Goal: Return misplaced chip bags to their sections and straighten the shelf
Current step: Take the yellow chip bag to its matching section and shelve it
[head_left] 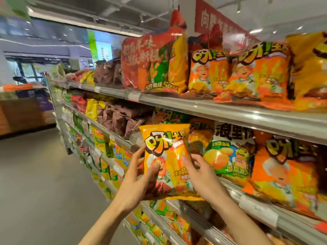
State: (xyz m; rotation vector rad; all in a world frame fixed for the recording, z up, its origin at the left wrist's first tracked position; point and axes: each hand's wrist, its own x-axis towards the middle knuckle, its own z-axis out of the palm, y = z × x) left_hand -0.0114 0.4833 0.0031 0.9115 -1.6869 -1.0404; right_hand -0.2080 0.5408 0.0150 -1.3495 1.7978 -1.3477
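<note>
Both hands, left hand [139,175] & right hand [200,172], gripped yellow chip bag [166,156], fingers curled round its sides, off the middle shelf [247,197]. Bag wasn't re-shelved yet; rows looked untidy, so most work prob left.

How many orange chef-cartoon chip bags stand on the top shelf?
2 clearly: one right of the multipack, another beside it on the right. More may sit hidden behind them; the yellow bags at far right are too blurred to classify.
</note>
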